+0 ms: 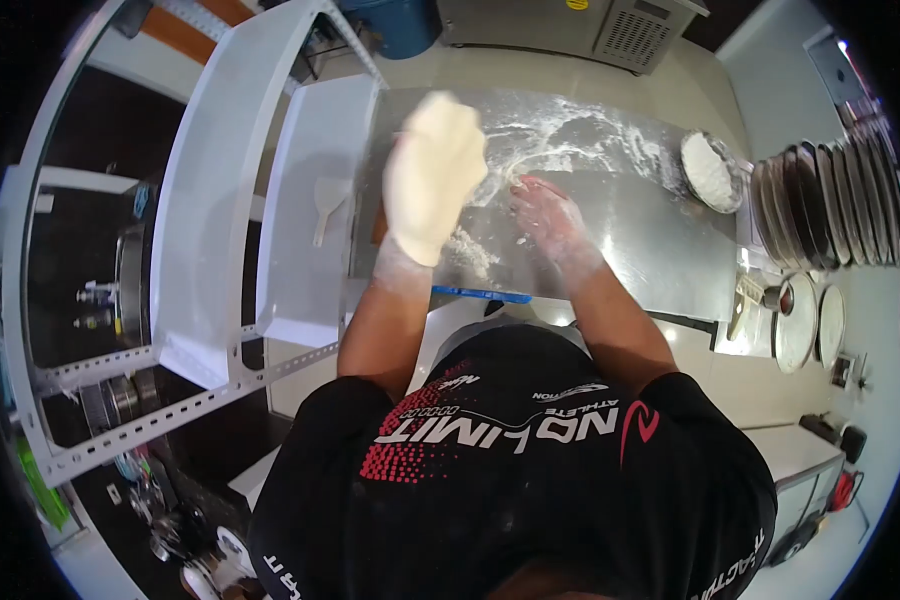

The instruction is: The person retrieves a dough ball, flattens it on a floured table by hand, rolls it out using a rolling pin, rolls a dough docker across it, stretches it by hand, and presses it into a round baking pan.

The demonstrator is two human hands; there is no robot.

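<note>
A flattened round of pale dough hangs over my left hand, raised above the left end of the steel table. The dough hides the fingers and most of that hand; only the floured wrist shows below it. The dough's outline is slightly blurred. Over the middle of the table is my right hand, dusted with flour and holding nothing visible, its fingers pointing forward and a little apart. Loose flour is spread in front of it, and a small floury patch lies between my forearms.
A bowl of flour stands at the table's right end. Beyond it are stacked round pans. At left, a white shelf unit borders the table, with a white scraper on one shelf. A blue bin stands behind.
</note>
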